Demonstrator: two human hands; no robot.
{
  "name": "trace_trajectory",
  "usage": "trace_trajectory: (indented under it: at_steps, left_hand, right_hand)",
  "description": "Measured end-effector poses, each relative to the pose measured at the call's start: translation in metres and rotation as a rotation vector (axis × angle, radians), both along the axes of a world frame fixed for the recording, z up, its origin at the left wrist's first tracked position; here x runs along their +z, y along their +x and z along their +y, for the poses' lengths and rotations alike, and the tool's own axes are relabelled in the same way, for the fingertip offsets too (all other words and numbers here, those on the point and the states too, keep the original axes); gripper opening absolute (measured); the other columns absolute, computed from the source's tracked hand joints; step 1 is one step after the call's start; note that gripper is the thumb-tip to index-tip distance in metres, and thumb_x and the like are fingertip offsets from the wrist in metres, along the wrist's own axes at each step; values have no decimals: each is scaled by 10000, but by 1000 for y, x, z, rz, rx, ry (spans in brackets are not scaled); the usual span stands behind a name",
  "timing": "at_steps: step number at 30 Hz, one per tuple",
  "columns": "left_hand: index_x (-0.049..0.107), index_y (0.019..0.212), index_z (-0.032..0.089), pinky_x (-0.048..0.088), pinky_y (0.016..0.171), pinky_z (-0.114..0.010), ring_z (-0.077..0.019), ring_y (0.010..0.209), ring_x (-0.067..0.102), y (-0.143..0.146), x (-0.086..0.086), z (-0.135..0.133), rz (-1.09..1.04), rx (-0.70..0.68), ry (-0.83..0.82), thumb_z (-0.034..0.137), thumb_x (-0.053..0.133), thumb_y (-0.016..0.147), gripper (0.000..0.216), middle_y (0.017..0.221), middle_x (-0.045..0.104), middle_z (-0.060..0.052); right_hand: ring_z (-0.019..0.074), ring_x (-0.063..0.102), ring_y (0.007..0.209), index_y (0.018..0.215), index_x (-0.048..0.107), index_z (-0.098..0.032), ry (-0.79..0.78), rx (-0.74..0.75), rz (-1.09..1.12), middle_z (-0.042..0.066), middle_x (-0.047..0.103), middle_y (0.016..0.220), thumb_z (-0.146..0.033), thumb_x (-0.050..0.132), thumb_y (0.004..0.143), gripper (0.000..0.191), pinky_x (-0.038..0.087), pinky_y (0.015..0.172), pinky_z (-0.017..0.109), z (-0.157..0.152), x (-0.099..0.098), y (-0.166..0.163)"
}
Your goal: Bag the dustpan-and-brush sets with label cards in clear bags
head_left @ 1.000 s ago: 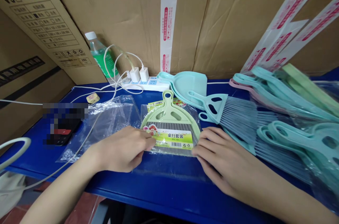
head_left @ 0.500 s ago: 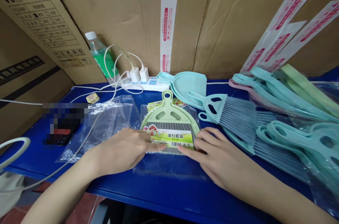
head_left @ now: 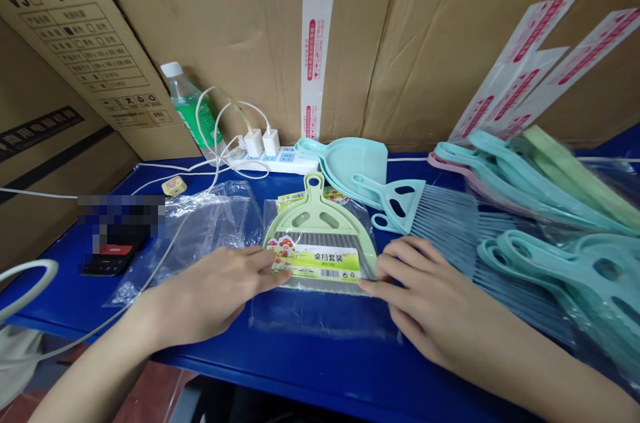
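Note:
A light green dustpan and brush set [head_left: 320, 220] lies on the blue table, its handle pointing away from me. Across its grey bristles sits a printed card label [head_left: 333, 263]. Clear plastic bag film [head_left: 325, 316] extends beneath and in front of the set. My left hand [head_left: 227, 290] is closed at the set's left edge, thumb on the label's lower left corner. At the right edge my right hand [head_left: 425, 290] has curled fingers against the pan, thumb near the label's lower right corner. Part of another label [head_left: 290, 200] shows behind the green pan.
Blue dustpan [head_left: 355, 166] and blue brush [head_left: 405, 203] lie behind, with several bagged sets [head_left: 575, 270] to the right. Flat clear bags [head_left: 210, 216] lie left, beside a phone [head_left: 113, 256]. A power strip [head_left: 300, 162], cables and a bottle [head_left: 193, 110] stand by the cartons [head_left: 250, 30].
Both hands have moved outward from the middle of the label towards its ends. More of the label shows now. The green set has stayed nearly in place.

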State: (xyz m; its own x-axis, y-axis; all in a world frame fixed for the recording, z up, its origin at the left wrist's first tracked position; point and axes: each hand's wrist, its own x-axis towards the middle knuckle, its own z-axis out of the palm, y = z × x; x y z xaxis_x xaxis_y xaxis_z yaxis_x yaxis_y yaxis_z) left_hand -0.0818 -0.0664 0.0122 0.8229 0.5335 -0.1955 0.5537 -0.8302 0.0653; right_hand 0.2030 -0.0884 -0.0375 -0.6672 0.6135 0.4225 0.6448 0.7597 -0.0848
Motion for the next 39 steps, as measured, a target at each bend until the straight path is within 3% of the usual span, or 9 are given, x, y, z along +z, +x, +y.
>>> trace_trajectory:
  at_steps: [5, 10, 13, 16, 21, 30, 36, 39]
  left_hand:
    - [496, 1353, 176, 553, 724, -315, -238, 993, 641, -5, -12, -12, 22, 3, 91, 10, 427, 783, 598, 1198, 622, -113]
    - [511, 1307, 89, 577, 680, -344, -240, 900, 654, -5, -30, -21, -3, -47, 299, 91, 341, 931, 413, 1005, 673, -122]
    - [507, 1293, 73, 576, 635, -340, -234, 841, 658, -7, -36, -22, -60, -47, 321, 182, 328, 980, 377, 941, 669, -110]
    - [515, 1278, 78, 572, 624, -338, -230, 816, 656, -8, -36, -22, -102, -30, 291, 272, 365, 986, 382, 929, 659, -103]
    - [515, 1278, 61, 567, 634, -348, -238, 826, 653, -7, -33, -22, -128, -34, 237, 204, 371, 925, 406, 940, 653, -118]
    - [578, 1170, 85, 540, 554, -321, -204, 689, 676, -9, -33, -17, -219, -121, 336, 357, 378, 999, 379, 934, 710, -100]
    - [599, 1162, 87, 543, 528, -342, -200, 638, 670, -9, -32, -19, -200, -87, 302, 203, 338, 951, 355, 916, 706, -102]
    - [616, 1139, 97, 546, 529, -339, -194, 628, 674, -8, -32, -19, -212, -48, 286, 237, 344, 976, 347, 908, 702, -93]
  right_hand:
    - [223, 509, 784, 851, 720, -224, 51, 27, -69, 51, 645, 807, -51, 586, 663, 289, 410, 712, 351, 1, -2, 7]
    - [227, 532, 853, 905, 715, -211, 33, 28, -98, 53, 690, 932, -58, 586, 665, 313, 441, 750, 347, -3, -2, 8]
    - [231, 544, 867, 899, 710, -212, 42, 32, -97, 49, 707, 949, -97, 582, 712, 255, 449, 749, 357, -6, -2, 7]
    - [234, 560, 871, 908, 708, -222, 34, 48, -89, 49, 715, 932, -123, 545, 764, 239, 453, 756, 371, -7, -4, 7]
    - [230, 576, 840, 915, 703, -227, 25, 55, -60, 49, 717, 901, -117, 515, 804, 244, 453, 748, 372, -7, -5, 8]
    - [198, 564, 752, 820, 659, -230, 21, 65, -7, 17, 686, 785, -190, 528, 879, 149, 401, 712, 338, -2, -5, 2]
    - [190, 518, 675, 749, 621, -230, 97, 113, -20, -7, 644, 689, -118, 446, 920, 269, 357, 688, 336, 3, -8, -1]
    - [184, 508, 655, 710, 590, -219, 73, 118, -16, -3, 621, 667, -59, 423, 889, 293, 365, 673, 333, 2, -7, 0]
